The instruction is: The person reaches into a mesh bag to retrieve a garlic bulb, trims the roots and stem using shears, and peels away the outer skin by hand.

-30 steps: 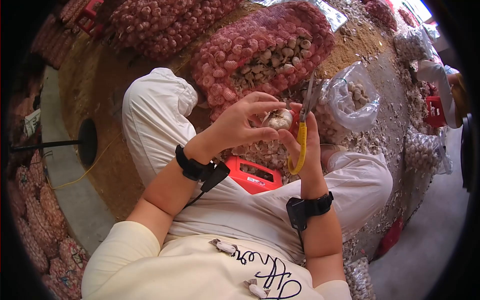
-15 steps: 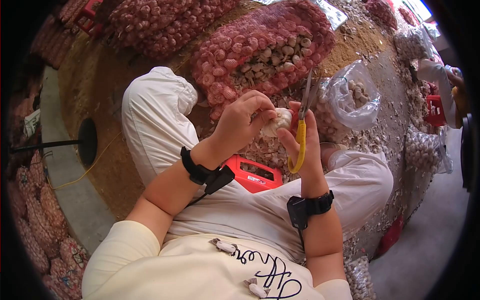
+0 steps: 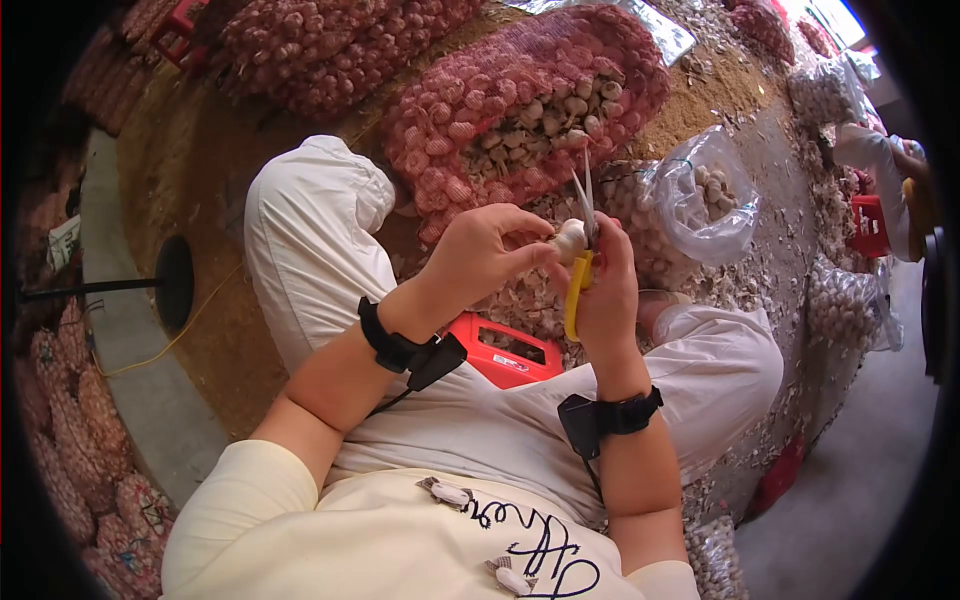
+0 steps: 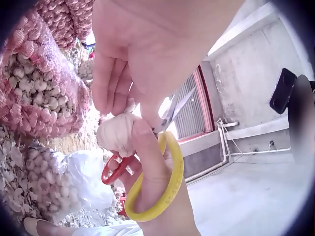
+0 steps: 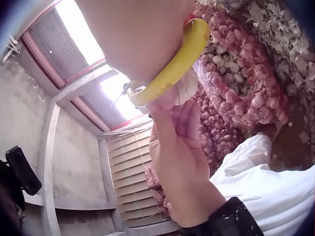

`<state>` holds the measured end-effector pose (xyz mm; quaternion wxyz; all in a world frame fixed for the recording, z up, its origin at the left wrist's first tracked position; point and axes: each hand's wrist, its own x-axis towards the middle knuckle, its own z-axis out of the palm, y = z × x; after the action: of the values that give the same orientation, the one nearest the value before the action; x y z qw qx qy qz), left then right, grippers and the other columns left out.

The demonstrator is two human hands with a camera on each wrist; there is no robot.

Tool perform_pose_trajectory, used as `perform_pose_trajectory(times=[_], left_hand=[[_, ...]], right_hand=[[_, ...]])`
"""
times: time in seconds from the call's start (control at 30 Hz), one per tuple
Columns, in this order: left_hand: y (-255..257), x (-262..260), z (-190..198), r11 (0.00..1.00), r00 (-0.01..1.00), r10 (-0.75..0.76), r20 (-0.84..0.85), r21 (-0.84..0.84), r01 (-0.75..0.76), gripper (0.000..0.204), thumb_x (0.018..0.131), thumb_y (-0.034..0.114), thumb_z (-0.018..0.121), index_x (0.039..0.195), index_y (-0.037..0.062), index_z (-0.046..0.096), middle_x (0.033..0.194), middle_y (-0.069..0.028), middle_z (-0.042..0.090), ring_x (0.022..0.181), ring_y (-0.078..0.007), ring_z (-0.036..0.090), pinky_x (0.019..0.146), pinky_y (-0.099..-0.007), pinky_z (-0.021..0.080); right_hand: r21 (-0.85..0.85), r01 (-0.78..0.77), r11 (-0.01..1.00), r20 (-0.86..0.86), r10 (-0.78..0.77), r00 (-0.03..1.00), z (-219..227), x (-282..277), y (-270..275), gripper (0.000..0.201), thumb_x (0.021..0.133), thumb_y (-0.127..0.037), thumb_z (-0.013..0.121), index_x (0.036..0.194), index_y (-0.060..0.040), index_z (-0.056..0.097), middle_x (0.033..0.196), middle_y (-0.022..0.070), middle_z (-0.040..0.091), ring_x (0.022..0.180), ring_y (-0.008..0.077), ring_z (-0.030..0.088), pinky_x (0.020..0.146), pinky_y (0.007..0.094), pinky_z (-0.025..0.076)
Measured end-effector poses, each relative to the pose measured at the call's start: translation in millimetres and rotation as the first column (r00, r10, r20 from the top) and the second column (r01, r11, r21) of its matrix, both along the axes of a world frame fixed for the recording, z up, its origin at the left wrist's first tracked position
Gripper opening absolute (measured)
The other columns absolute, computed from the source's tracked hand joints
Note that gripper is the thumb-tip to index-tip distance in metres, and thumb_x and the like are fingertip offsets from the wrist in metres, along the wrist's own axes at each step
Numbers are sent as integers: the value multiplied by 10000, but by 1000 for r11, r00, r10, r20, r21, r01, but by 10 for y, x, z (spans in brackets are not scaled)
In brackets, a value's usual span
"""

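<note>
A whitish garlic bulb (image 3: 571, 238) sits between the two hands in the head view. The left hand (image 3: 478, 255) pinches its left side with thumb and fingertips. On the other side, the right hand (image 3: 608, 285) holds the scissors (image 3: 578, 290), its thumb through the yellow handle loop and pressing the bulb in the left wrist view. A red loop (image 4: 114, 170) of the scissors shows below the bulb (image 4: 117, 133) there. The metal blades (image 3: 587, 195) are parted and point up past the bulb. In the right wrist view the yellow handle (image 5: 172, 71) hides part of the bulb.
Ahead lies a torn-open red mesh sack (image 3: 440, 140) of garlic bulbs. A clear plastic bag (image 3: 705, 195) with bulbs stands right of it. A red plastic stool (image 3: 505, 350) is between the legs. Garlic skins litter the floor. Another person's arm (image 3: 885, 180) shows far right.
The right hand has turned inward, swinging the blades from up-right to up-left, beside the bulb. Left fingers, earlier spread across the bulb, now pinch its side; the bulb has turned.
</note>
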<state>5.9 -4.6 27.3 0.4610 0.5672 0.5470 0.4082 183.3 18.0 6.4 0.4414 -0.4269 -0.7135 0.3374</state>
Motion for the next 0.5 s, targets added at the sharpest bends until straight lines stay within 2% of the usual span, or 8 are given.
perform_pose_trajectory(times=[0.13, 0.2, 0.27, 0.33, 0.37, 0.4, 0.43, 0.5], left_hand=[[-9, 23, -15, 994, 992, 30, -125, 112, -16, 227, 868, 137, 701, 1032, -19, 680, 918, -67, 669, 798, -109, 652, 711, -245, 530], [-1, 35, -16, 988, 977, 48, -207, 152, -16, 215, 883, 146, 684, 1009, -28, 680, 907, -63, 669, 788, -105, 651, 703, -241, 529], [19, 25, -26, 981, 955, 70, -287, 195, -13, 212, 899, 155, 667, 986, -38, 680, 896, -59, 669, 779, -101, 651, 695, -237, 528], [50, -13, -77, 992, 998, 38, -49, -115, -44, 236, 908, 192, 662, 1001, -24, 673, 888, -55, 671, 788, -117, 654, 708, -245, 534], [65, -29, -119, 993, 998, 39, -49, -114, -45, 236, 908, 192, 662, 1001, -24, 673, 888, -55, 671, 788, -117, 654, 708, -245, 534], [80, -44, -175, 978, 977, 88, 194, -202, -48, 253, 904, 206, 669, 1028, -14, 666, 889, -51, 672, 796, -126, 655, 713, -256, 540], [94, -55, -216, 957, 895, 151, 419, -288, -27, 273, 900, 220, 675, 1056, -5, 660, 889, -47, 673, 804, -134, 657, 719, -267, 546], [117, -88, -295, 950, 876, 176, 450, -312, -31, 311, 897, 232, 679, 1107, 5, 641, 935, -52, 671, 845, -151, 656, 757, -288, 548]], right_hand=[[74, 12, 997, 76, -18, 997, 21, 0, -10, 604, 697, -83, 818, 1217, -43, 512, 1000, 102, 546, 859, 235, 548, 744, 328, 465], [-80, 10, 997, -11, -11, 1000, -42, 16, -30, 578, 707, -66, 800, 1212, -42, 519, 1010, 103, 550, 869, 231, 554, 751, 332, 467], [-79, -16, 997, -48, 13, 999, -113, 17, -17, 578, 726, -62, 790, 1228, -45, 505, 1018, 97, 553, 868, 216, 561, 740, 316, 473], [-76, -44, 996, -84, 38, 996, -95, -1, -15, 577, 744, -58, 780, 1243, -48, 492, 1025, 90, 555, 868, 201, 568, 729, 300, 480], [-279, -94, 956, -294, 8, 956, -38, -18, -20, 559, 777, -66, 756, 1258, -50, 470, 1035, 87, 554, 846, 185, 577, 703, 283, 491], [-455, -182, 872, -478, -67, 876, 14, -27, -20, 542, 811, -75, 731, 1272, -51, 448, 1045, 83, 553, 824, 168, 586, 677, 266, 502], [-454, -182, 872, -478, -67, 876, 37, -10, 5, 542, 811, -75, 731, 1272, -51, 448, 1045, 83, 553, 824, 168, 586, 677, 266, 502], [-629, -301, 716, -562, -152, 813, 55, 66, 84, 457, 890, -142, 649, 1273, -45, 417, 1035, 95, 573, 787, 158, 614, 626, 253, 518]])
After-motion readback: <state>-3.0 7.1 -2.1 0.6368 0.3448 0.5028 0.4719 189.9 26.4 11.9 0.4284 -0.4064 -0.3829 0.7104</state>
